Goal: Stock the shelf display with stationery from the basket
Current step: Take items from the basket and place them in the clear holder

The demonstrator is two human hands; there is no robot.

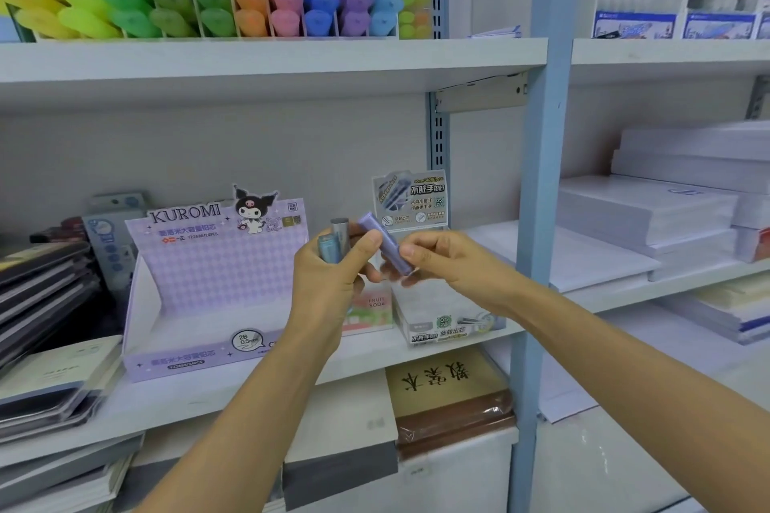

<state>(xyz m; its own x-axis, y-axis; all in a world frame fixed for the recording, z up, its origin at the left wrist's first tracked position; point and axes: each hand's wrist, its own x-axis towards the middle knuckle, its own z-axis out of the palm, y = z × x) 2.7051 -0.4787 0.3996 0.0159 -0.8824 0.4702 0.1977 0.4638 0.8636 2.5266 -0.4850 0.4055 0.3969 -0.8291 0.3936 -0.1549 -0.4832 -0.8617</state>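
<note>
Pinching a lilac plastic tube (385,239), the right hand (441,258) is touching the left hand (329,275), its fingers (368,244) gripping grey and blue tubes (341,233) before the purple cardboard display box (216,262), which looks unfilled; stocking is barely starting.

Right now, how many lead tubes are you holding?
3. The left hand grips the grey tube and blue tube upright; the purple tube is pinched by the right hand, its far end against the left thumb. Others may be hidden in the left palm.

Left hand (333,269) and right hand (452,260) raised close together, fingers of both curled.
</note>
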